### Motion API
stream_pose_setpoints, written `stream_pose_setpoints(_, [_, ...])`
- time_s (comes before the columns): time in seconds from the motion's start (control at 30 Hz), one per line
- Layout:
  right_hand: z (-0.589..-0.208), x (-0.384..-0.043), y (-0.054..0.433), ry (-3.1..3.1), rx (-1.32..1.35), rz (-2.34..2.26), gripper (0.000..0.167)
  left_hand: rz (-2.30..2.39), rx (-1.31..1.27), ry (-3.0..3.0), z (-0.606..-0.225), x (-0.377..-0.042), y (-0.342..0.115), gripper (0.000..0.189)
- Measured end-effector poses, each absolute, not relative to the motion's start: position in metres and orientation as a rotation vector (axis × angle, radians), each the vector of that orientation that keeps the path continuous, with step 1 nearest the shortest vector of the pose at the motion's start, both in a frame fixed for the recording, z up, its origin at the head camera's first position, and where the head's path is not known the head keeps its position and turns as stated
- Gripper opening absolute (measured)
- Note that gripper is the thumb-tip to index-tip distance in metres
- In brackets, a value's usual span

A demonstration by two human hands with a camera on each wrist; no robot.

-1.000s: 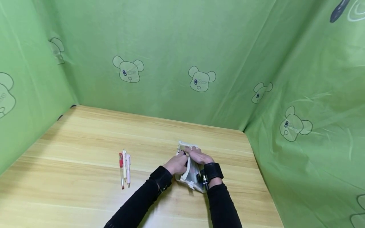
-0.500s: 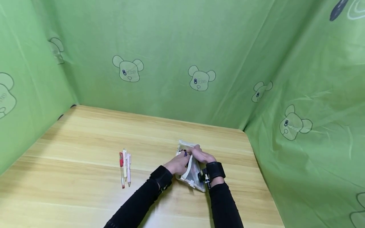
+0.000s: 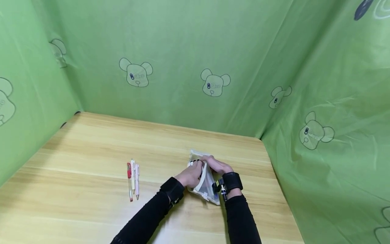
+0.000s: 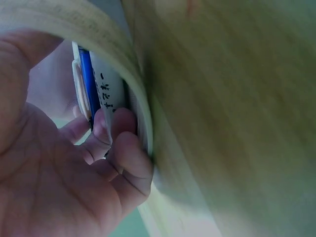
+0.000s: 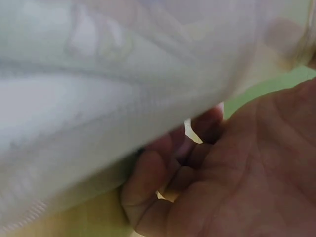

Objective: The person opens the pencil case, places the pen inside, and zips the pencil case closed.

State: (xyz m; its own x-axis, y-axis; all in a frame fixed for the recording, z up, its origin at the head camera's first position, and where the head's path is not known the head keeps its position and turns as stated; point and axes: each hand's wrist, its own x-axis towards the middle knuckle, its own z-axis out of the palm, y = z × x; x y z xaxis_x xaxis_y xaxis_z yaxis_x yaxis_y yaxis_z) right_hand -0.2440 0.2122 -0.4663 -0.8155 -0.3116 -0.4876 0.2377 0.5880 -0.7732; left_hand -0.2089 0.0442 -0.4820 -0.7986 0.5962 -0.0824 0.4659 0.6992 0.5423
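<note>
A translucent zip pencil pouch point(image 3: 208, 185) with white edging lies tilted on the table, its mouth spread toward the left. My left hand point(image 3: 190, 174) reaches into that mouth, fingers curled around several pens. In the left wrist view, a blue pen point(image 4: 89, 81) and a white pen point(image 4: 106, 84) with dark lettering show among the fingers, beneath the pouch's curved zip edge point(image 4: 111, 47). Dark pen ends stick up past the left fingers. My right hand point(image 3: 217, 166) grips the pouch's far right side. In the right wrist view its fingers point(image 5: 145, 180) curl under the pouch wall.
On the wooden table point(image 3: 91, 152), left of the hands, lie a red-capped pen point(image 3: 129, 179), a cream pen point(image 3: 133, 178) and a pale pink pen point(image 3: 137, 181), side by side. Green cloth point(image 3: 176, 40) with bear prints rises around the table's back and sides.
My right hand and wrist have shifted slightly to the right along the pouch. The left hand stays in the mouth, its fingers and the pen ends slightly moved. The three loose pens stay put.
</note>
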Motion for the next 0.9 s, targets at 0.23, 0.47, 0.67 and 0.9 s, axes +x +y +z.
stream_pose_setpoints(0.23, [-0.464, -0.245, 0.215, 2.157, -0.115, -1.198, 0.058, 0.784, 0.929, 2.695, -0.483, -0.206, 0.041, 0.059])
stream_pose_setpoints(0.47, [-0.462, -0.244, 0.208, 2.258, -0.088, -1.256, 0.048, 0.845, 1.036, 2.800, -0.487, -0.204, 0.041, 0.060])
stream_pose_setpoints(0.67, [-0.455, -0.237, 0.197, 2.509, -0.129, -1.128, 0.044, 0.802, 1.050, 2.845, -0.489, -0.201, 0.041, 0.061])
stream_pose_setpoints(0.9, [-0.442, -0.224, 0.181, 2.748, -0.080, -0.882, 0.046, 0.881, 1.063, 2.853, -0.491, -0.198, 0.038, 0.086])
